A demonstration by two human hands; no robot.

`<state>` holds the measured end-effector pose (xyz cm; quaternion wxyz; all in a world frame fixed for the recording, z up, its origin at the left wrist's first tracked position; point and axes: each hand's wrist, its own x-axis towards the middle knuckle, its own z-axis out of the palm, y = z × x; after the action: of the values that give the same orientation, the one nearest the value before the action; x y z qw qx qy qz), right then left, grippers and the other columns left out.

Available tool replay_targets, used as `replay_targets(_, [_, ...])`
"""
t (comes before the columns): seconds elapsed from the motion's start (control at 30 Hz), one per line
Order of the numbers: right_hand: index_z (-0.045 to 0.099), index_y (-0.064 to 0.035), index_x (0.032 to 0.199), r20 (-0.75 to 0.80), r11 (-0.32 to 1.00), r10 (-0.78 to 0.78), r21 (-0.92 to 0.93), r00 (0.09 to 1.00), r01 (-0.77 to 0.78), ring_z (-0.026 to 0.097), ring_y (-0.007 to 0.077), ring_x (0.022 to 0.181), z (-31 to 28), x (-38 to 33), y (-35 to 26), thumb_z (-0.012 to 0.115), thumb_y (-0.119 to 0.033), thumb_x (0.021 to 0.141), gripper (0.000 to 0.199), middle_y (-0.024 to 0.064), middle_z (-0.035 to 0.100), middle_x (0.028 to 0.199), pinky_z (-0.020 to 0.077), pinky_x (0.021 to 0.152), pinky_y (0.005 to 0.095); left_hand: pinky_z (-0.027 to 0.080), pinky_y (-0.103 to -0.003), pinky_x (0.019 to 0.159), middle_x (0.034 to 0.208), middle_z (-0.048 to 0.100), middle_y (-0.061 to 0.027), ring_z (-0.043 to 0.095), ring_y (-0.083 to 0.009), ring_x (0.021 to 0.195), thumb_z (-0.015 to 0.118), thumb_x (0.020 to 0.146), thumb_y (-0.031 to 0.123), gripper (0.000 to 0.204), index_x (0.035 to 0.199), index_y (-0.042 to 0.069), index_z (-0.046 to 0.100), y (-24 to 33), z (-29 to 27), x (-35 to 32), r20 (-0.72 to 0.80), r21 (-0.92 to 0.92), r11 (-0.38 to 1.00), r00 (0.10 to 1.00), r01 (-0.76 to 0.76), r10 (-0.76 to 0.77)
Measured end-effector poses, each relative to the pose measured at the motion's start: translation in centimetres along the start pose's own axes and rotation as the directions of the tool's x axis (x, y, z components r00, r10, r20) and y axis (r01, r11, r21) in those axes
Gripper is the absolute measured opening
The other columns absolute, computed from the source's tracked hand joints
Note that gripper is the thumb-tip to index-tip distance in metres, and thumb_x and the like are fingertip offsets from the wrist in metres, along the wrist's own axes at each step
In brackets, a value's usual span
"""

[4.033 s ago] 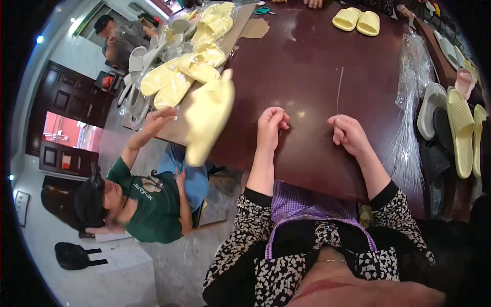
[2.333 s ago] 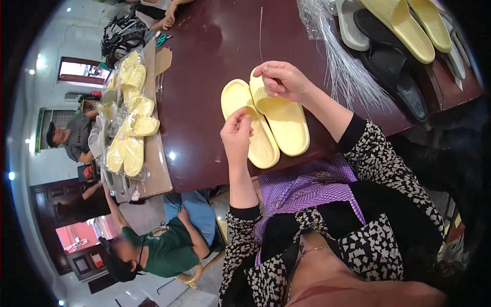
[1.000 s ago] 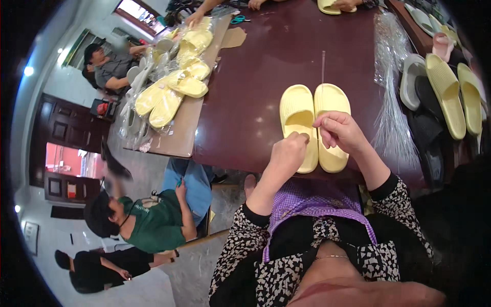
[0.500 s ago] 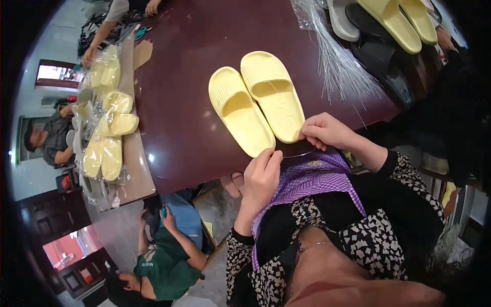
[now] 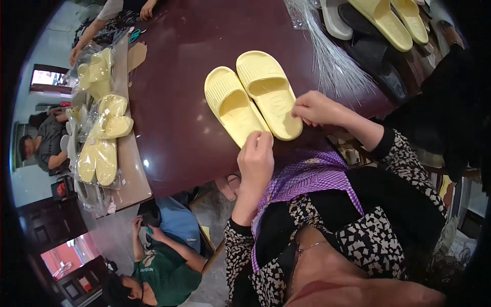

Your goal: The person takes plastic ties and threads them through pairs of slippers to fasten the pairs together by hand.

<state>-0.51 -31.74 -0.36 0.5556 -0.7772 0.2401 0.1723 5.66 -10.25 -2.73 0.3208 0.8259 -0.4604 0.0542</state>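
Slippers, a yellow pair, lie side by side on the dark red table mid-frame, toes toward the top, as our left hand, thumb and fingertips drawn together, is at one heel and our right hand, fingers curled in, is at the other; we cannot tell what either pinches. At upper left we see bagged pairs and scissors, at lower left a person in green, and at upper right pale strands beside loose slides.
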Motion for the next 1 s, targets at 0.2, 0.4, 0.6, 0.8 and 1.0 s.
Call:
replay_targets(0.2, [0.062, 0.0023, 0.091, -0.207, 0.942, -0.285, -0.242, 0.936, 0.233, 0.061, 0.0224, 0.054, 0.5, 4.6, 0.0, 0.054, -0.017, 0.084, 0.023, 0.0159, 0.061, 0.063, 0.0478, 0.051, 0.0339, 0.05, -0.037, 0.063, 0.084, 0.059, -0.0125, 0.06, -0.0301, 0.073, 0.059, 0.081, 0.006, 0.006, 0.085, 0.003, 0.06, -1.9, 0.6, 3.4, -0.07, 0.004, 1.0, 0.997, 0.023, -0.022])
replay_targets(0.4, [0.06, 0.0023, 0.098, -0.362, 0.813, -0.523, -0.483, 0.771, 0.325, 0.063, 0.034, 0.073, 2.0, 5.1, 0.3, 0.055, -0.015, 0.084, 0.022, 0.0224, 0.062, 0.079, 0.0493, 0.065, 0.0395, 0.05, -0.038, 0.058, 0.078, 0.058, -0.0115, 0.06, -0.0299, 0.068, 0.058, 0.083, 0.01, 0.006, 0.084, 0.005, 0.061, -3.4, 1.3, 4.3, -0.12, 0.072, 0.995, 0.991, 0.063, -0.054])
replay_targets(0.6, [0.06, 0.0011, 0.098, -0.503, 0.793, -0.606, -0.448, 0.616, 0.413, 0.063, 0.0347, 0.077, 1.7, 4.0, 0.7, 0.056, -0.013, 0.085, 0.02, 0.0226, 0.062, 0.084, 0.0495, 0.067, 0.0392, 0.049, -0.037, 0.064, 0.082, 0.061, -0.0137, 0.061, -0.0311, 0.072, 0.057, 0.084, 0.011, 0.011, 0.087, 0.003, 0.063, -3.2, 1.7, 5.4, -0.084, 0.078, 0.987, 0.988, 0.139, -0.133])
replay_targets(0.8, [0.06, -0.0003, 0.094, -0.553, 0.829, -0.558, -0.335, 0.619, 0.448, 0.062, 0.0356, 0.079, -0.6, 4.3, 0.1, 0.055, -0.021, 0.086, 0.023, 0.0206, 0.063, 0.079, 0.0484, 0.07, 0.0419, 0.049, -0.036, 0.062, 0.078, 0.06, -0.0129, 0.06, -0.0293, 0.07, 0.057, 0.084, 0.01, 0.01, 0.087, 0.004, 0.063, -4.0, 1.7, 5.7, -0.107, 0.179, 0.974, 0.987, 0.141, -0.123])
replay_targets(1.0, [0.065, -0.0005, 0.088, -0.556, 0.799, -0.601, -0.414, 0.574, 0.435, 0.062, 0.0346, 0.079, -4.2, 8.4, -1.2, 0.055, -0.021, 0.082, 0.023, 0.0191, 0.064, 0.079, 0.0486, 0.071, 0.0409, 0.05, -0.035, 0.06, 0.076, 0.059, -0.0107, 0.059, -0.0271, 0.069, 0.059, 0.08, 0.008, 0.006, 0.084, 0.005, 0.063, -4.9, 2.4, 5.4, -0.17, 0.357, 0.934, 0.984, 0.015, 0.049])
